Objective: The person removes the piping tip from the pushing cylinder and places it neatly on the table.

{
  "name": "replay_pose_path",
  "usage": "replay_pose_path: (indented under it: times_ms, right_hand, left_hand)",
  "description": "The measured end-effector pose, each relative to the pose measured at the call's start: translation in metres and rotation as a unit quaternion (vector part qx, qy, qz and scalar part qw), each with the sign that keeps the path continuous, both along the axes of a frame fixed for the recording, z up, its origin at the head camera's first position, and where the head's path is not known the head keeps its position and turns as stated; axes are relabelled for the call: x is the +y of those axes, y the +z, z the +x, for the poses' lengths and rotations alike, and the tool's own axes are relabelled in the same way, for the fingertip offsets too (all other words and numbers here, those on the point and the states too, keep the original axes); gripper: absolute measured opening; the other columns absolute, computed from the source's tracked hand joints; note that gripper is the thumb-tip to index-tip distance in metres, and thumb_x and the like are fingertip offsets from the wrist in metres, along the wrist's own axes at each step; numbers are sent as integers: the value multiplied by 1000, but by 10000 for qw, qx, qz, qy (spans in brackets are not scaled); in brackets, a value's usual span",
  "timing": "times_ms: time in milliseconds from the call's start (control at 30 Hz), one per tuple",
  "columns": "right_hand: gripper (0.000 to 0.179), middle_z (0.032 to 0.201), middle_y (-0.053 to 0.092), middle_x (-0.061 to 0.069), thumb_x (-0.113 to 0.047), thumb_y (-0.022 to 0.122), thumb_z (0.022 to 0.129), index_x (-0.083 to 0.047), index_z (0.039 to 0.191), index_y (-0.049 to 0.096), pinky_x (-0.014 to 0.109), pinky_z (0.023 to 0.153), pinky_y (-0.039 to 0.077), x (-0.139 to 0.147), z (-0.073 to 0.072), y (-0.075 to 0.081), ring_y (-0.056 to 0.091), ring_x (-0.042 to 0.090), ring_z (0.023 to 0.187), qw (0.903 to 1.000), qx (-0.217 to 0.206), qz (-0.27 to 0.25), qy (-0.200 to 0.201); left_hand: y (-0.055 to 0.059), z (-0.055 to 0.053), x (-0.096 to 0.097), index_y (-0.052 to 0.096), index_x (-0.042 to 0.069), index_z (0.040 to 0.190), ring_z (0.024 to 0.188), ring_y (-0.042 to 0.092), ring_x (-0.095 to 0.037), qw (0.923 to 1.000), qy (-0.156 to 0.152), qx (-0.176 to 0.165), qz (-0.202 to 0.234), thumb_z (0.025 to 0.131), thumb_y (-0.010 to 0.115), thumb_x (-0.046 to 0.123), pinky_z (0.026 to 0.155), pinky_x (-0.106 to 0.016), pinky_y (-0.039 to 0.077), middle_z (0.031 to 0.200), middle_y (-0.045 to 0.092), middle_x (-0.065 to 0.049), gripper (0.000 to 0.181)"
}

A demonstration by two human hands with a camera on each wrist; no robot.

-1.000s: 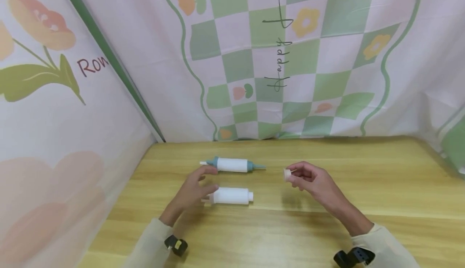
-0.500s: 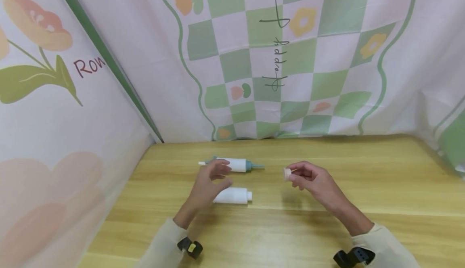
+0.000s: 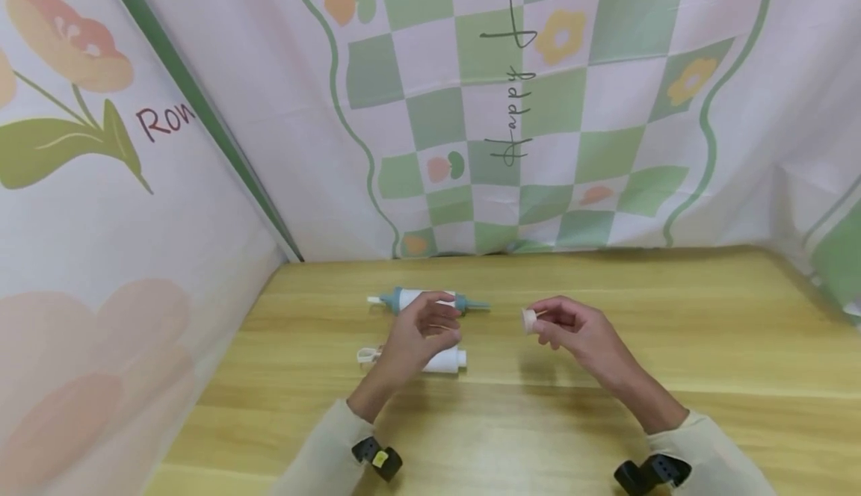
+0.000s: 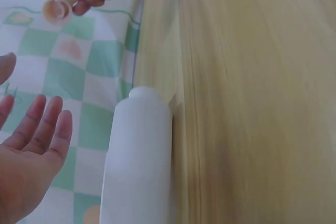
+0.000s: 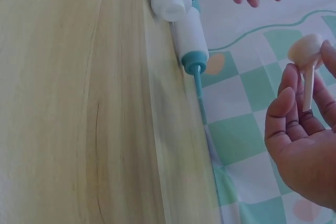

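My right hand point(image 3: 595, 339) pinches a small cream scoop point(image 3: 529, 321), a round cup on a thin straight handle. Its handle lies between thumb and fingers in the right wrist view, cup end up. My left hand point(image 3: 412, 343) is held with loosely bent fingers over two bottles and holds nothing. Under it lies a white bottle point(image 3: 446, 360) on its side, its neck toward the right and its middle hidden by the hand. Behind that lies a white bottle with teal ends point(image 3: 412, 299), its thin teal nozzle pointing right and a pale tip at its left.
A whitish loop-shaped piece point(image 3: 368, 355) shows left of my left hand, by the white bottle. The wooden table point(image 3: 538, 436) meets a patterned curtain point(image 3: 464, 205) at its back edge, and another printed curtain point(image 3: 168, 257) stands along the left.
My left hand has moved right across the bottles, from their left ends to over their middles, and the loop-shaped piece now shows. My right hand stays nearly still with the scoop.
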State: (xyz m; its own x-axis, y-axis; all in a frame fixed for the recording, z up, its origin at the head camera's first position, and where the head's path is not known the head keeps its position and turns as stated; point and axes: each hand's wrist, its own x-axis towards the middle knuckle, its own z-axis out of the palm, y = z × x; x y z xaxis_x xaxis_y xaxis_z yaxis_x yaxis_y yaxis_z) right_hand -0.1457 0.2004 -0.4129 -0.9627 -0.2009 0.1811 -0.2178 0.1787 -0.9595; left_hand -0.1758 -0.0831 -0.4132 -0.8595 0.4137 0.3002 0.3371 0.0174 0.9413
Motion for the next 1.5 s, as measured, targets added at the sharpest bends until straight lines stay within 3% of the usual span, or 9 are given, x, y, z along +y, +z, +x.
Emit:
replay_pose_path:
  times_ms: [300,667,933,1200,1500]
  right_hand:
    - [32,102,67,17,-15,67,98,5,122,61,32,69,56,-2,1,5,66,26,84,10000,-14,-29,12]
    - [32,104,67,17,-17,68,97,4,121,62,32,71,55,-7,3,7,66,23,85,10000,-83,-30,11]
    - [31,102,66,15,-17,67,98,2,121,62,33,72,56,-10,5,8,66,24,84,9999,-72,-64,70]
    - [30,102,66,16,-16,66,98,2,121,61,33,72,56,-13,6,8,66,30,85,9998,-87,-126,128]
    - [30,101,66,16,-16,66,98,3,121,62,33,71,55,-13,5,5,65,25,83,9997,-109,-162,156]
  left_hand:
    - [-1,4,24,53,-1,132,103,64,-36,9995,-294,-5,-92,89,71,1,91,-42,53,116,64,-20,47]
    - [1,6,46,59,11,129,103,65,-35,9995,-240,14,-226,88,75,3,90,-42,53,113,68,-6,44]
    - [0,9,59,60,10,127,104,64,-38,9994,-289,-77,-148,89,75,5,91,-39,53,114,67,-9,41]
    - [0,10,63,61,6,125,96,66,-16,9996,-250,107,-115,89,75,9,87,-35,55,109,66,-1,38]
    - [0,11,66,63,2,121,89,66,-15,9997,-208,112,-96,90,75,8,83,-38,56,105,68,-4,34]
